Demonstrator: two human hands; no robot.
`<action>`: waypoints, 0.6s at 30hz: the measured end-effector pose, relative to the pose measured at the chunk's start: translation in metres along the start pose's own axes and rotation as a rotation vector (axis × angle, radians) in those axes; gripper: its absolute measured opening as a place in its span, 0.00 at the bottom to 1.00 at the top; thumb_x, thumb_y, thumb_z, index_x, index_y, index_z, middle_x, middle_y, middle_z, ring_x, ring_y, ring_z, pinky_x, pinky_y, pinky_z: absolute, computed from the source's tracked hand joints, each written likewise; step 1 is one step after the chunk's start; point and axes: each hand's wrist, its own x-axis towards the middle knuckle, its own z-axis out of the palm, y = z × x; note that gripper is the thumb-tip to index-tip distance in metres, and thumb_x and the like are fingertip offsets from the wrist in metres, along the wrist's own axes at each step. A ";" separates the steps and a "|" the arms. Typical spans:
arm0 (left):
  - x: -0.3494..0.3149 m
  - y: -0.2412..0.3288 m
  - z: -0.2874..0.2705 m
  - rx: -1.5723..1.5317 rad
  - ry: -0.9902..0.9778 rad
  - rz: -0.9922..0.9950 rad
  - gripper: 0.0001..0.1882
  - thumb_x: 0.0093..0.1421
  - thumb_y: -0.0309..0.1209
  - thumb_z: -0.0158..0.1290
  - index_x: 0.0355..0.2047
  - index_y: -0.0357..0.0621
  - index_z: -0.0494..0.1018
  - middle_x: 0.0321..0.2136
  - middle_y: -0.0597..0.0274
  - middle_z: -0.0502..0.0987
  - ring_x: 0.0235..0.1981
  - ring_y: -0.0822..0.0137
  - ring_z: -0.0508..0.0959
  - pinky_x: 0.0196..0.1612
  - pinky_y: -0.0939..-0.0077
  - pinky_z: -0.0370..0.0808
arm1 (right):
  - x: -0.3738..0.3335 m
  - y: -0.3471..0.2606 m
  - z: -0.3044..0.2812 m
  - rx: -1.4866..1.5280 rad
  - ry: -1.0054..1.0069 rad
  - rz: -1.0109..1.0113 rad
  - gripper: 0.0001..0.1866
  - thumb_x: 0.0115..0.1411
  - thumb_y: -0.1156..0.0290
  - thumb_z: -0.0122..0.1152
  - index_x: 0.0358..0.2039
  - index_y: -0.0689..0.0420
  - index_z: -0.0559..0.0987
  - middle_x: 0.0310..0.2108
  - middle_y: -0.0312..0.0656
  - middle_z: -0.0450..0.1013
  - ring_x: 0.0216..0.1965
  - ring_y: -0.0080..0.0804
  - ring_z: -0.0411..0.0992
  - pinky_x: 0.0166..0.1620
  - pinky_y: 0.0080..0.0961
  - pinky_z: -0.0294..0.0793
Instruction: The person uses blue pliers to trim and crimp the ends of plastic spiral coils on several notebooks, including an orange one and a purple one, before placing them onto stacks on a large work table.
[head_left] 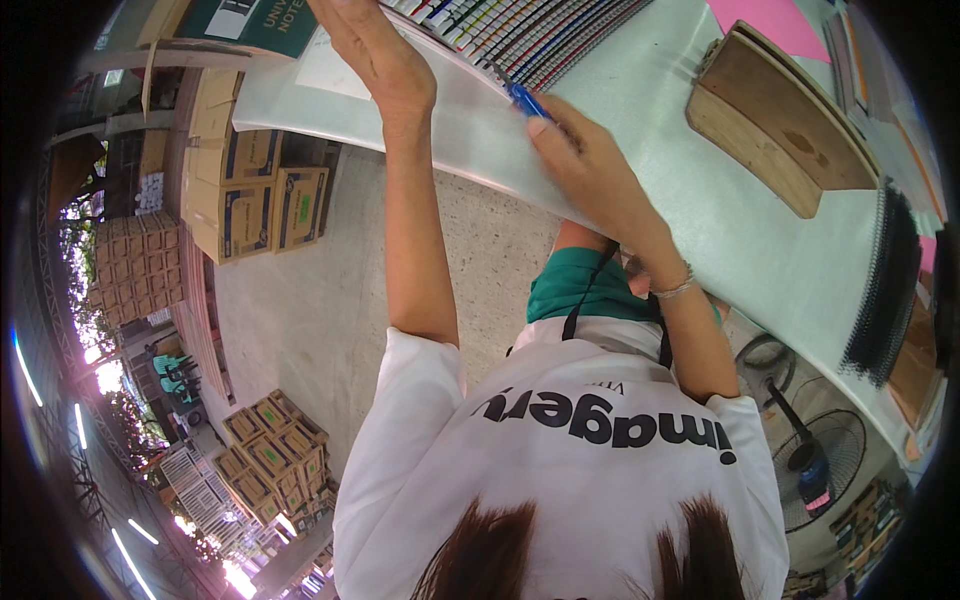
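Along the top edge, spiral-bound notebooks [545, 38] lie in a row on the pale table, their coil bindings and coloured edges side by side. My right hand [590, 165] is closed around a small blue-handled tool [524, 99], whose tip reaches the near end of the coils. The tool's exact kind is hard to make out. To the left, my left hand [385, 60] is beside the notebooks with its visible fingers stretched out. The frame's upper edge cuts off its fingertips, so anything they touch is hidden.
An angled wooden block [785, 120] stands on the table's right side, near pink paper [775, 25] and a bundle of black coils [885, 285]. A dark green box [250, 25] is at upper left. Cartons [250, 190] and a fan [815, 465] stand off the table.
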 end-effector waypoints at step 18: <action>0.001 -0.001 0.001 0.002 -0.005 -0.023 0.31 0.74 0.46 0.25 0.48 0.36 0.73 0.54 0.49 0.70 0.64 0.52 0.61 0.67 0.59 0.51 | -0.007 0.012 0.007 -0.531 0.280 -0.290 0.30 0.57 0.56 0.61 0.57 0.58 0.70 0.44 0.50 0.67 0.46 0.45 0.63 0.51 0.43 0.60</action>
